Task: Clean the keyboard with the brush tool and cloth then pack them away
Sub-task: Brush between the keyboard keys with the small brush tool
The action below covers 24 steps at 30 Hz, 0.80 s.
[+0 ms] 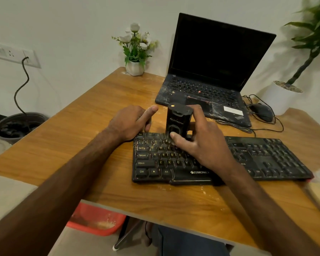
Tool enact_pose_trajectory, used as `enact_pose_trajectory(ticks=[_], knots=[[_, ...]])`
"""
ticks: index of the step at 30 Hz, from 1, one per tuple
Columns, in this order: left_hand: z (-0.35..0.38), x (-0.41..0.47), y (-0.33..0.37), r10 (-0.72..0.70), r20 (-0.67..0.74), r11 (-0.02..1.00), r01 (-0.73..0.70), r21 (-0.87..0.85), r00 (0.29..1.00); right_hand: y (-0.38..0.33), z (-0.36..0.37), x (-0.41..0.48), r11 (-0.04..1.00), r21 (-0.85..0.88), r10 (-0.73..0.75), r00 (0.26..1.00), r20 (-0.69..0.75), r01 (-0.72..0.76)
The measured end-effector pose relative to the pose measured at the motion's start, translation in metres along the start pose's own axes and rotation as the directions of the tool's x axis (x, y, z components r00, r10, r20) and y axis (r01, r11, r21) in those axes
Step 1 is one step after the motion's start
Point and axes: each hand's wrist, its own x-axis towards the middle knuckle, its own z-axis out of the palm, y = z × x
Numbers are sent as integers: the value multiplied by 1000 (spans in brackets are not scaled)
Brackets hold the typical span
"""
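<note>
A dusty black keyboard (266, 159) lies across the front of the wooden desk (103, 111). My right hand (201, 143) grips a black box-shaped brush tool (177, 121), held upright with its lower end on the keyboard's top-left key rows. My thumb presses on the tool's front face. My left hand (131, 121) holds the keyboard's top-left corner, thumb stretched toward the tool and fingers curled over the back edge. No cloth shows on the desk.
An open, dusty black laptop (211, 74) stands behind the keyboard. A wired mouse (261, 111) and cables lie to its right. A small white flower pot (135, 67) sits at the desk's back edge, a large potted plant (284, 95) at right. An orange basket (96, 218) sits below the desk.
</note>
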Motion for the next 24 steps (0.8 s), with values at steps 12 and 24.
enact_pose_trajectory(ticks=[12,24], knots=[[1,-1,1,5,-34,1000,-6,-19,999,-13,10,-10,982,184,-45,998,35,38],[-1,3,1,-118,1,991,118,-58,993,-28,17,-3,951,298,-143,974,176,86]])
